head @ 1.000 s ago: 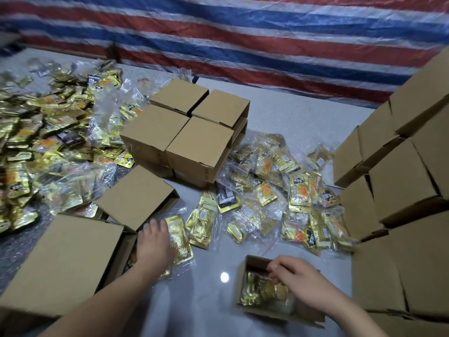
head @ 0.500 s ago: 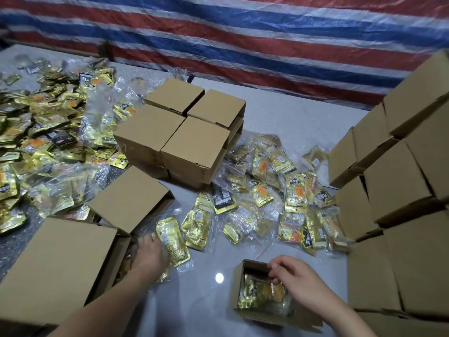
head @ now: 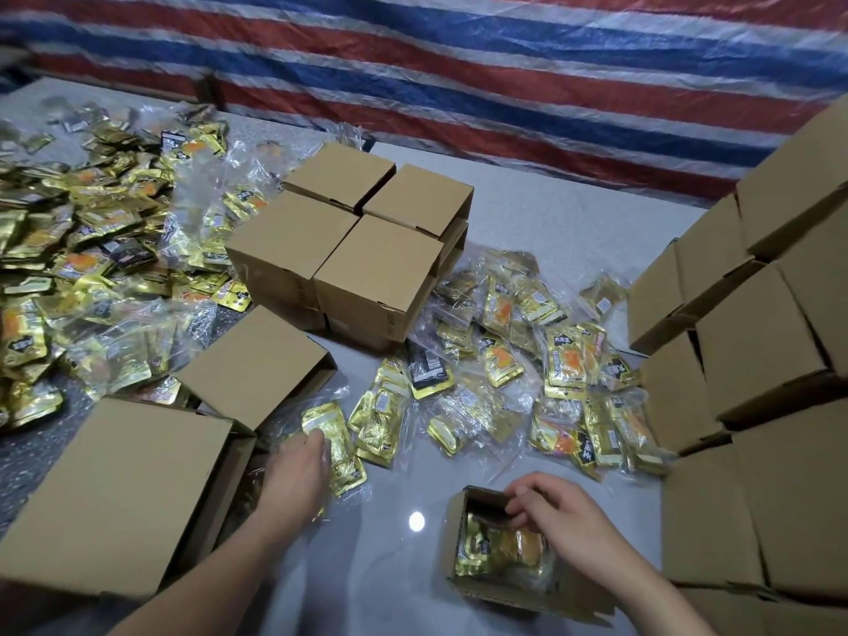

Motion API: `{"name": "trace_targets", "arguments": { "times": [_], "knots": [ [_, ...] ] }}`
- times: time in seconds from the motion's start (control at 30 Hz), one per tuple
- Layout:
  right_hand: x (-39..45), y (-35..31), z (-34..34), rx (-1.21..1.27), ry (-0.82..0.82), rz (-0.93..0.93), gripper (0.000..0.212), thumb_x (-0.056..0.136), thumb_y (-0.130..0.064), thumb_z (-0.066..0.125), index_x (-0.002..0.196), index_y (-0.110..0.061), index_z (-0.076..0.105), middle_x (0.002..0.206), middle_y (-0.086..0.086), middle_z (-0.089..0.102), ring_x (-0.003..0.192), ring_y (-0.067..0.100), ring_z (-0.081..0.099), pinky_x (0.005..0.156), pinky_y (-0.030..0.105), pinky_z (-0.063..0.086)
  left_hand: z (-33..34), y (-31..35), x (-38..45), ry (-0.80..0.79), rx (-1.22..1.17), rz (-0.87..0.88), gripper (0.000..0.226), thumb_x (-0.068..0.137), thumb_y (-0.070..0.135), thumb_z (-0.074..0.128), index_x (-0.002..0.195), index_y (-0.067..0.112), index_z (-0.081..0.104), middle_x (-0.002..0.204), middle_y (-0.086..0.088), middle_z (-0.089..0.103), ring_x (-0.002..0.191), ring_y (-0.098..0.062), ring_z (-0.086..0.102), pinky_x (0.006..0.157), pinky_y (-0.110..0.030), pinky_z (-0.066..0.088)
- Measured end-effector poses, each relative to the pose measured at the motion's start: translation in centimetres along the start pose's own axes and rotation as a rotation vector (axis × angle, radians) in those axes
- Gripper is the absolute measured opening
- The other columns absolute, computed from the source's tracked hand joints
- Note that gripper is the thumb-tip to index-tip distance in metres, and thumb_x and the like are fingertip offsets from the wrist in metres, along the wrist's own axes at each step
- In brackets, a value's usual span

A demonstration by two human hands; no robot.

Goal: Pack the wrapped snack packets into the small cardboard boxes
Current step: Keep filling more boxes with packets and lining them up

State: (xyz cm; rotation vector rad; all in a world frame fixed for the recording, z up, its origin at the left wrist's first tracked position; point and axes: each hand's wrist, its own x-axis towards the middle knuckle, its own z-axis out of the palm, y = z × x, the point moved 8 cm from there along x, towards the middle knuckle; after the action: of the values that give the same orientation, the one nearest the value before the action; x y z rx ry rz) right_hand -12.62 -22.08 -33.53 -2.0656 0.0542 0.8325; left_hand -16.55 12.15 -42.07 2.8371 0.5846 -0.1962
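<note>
Behind our workspace hangs a red, white and blue striped tarp [head: 459,75], and below it the grey table [head: 367,557] carries everything we work with.

We judge the job to be well under way but far from finished. Our right hand [head: 564,521] sits at the mouth of the small open box [head: 463,534] near the front edge, fingers curled onto the gold packets inside it; whether they pinch a packet or only press it down, we cannot tell. That box looks nearly full. Our left hand [head: 298,465] rests, fingers bent, on a clear bag of gold packets [head: 339,447] lying on the table just beside the big tilted box [head: 124,493] at our left; it seems to be gathering the bag, though a firm grip is not plain.

As for what is done: a block of four closed boxes [head: 348,250] stands in the middle, and a stack of boxes [head: 757,360] rises along the right side (whether those are filled we cannot see). What is left is a great deal: a scatter of bagged packets [head: 550,374] lies between the middle block and the right stack, and a much larger heap of loose packets [head: 82,250] covers the far left of the table.

Little blocks our hands. Another tilted box [head: 257,364] leans close above the left hand, and the crinkly bags overlap, so lifting one cleanly may drag its neighbours.
</note>
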Motion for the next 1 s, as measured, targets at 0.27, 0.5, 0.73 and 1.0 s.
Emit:
{"name": "trace_targets", "arguments": {
  "times": [0.27, 0.5, 0.73, 1.0],
  "knots": [
    [0.8, -5.1, 5.4, 0.111, -0.113, -0.098, 0.010, 0.098, -0.022, 0.061, 0.106, -0.019, 0.067, 0.104, 0.002, 0.070, 0.093, 0.013, 0.070, 0.095, 0.033, 0.054, -6.1, 1.2, -0.1, 0.159, -0.603, -0.100, 0.036, 0.105, 0.035, 0.034, 0.072, 0.020, 0.032, 0.065, -0.001, 0.049, 0.061, -0.019, 0.047, 0.059, -0.038, 0.034],
    [1.9, -11.6, 11.6, 0.248, -0.410, -0.246, 0.089, 0.077, -0.035, 0.081, 0.151, -0.033, 0.031, 0.143, -0.011, 0.053, 0.129, 0.006, 0.052, 0.109, 0.033, 0.043, -10.8, 7.5, 2.7, -0.049, -1.299, -0.388, 0.024, 0.095, 0.034, 0.039, 0.088, 0.014, 0.049, 0.086, -0.021, 0.050, 0.082, -0.033, 0.054, 0.079, -0.041, 0.048],
    [2.1, -10.8, 5.6, 0.695, -0.244, -0.110, 0.059, 0.077, -0.039, 0.075, 0.131, -0.029, 0.054, 0.108, -0.001, 0.075, 0.098, 0.018, 0.072, 0.076, 0.039, 0.058, -13.5, 16.6, 1.2, -0.345, -1.562, -0.249, 0.067, 0.088, 0.059, 0.061, 0.124, 0.003, 0.054, 0.122, -0.025, 0.064, 0.106, -0.039, 0.067, 0.096, -0.056, 0.053],
    [-1.5, -11.3, 1.0, 1.335, -0.422, -0.164, 0.077, 0.072, -0.044, 0.086, 0.136, -0.010, 0.060, 0.140, 0.023, 0.055, 0.125, 0.041, 0.056, 0.100, 0.056, 0.048, -14.1, 22.1, -2.0, -0.135, -1.312, 0.064, 0.065, 0.097, 0.053, 0.049, 0.152, 0.023, 0.034, 0.156, 0.002, 0.038, 0.130, -0.006, 0.039, 0.105, -0.029, 0.034]
  ]
}}
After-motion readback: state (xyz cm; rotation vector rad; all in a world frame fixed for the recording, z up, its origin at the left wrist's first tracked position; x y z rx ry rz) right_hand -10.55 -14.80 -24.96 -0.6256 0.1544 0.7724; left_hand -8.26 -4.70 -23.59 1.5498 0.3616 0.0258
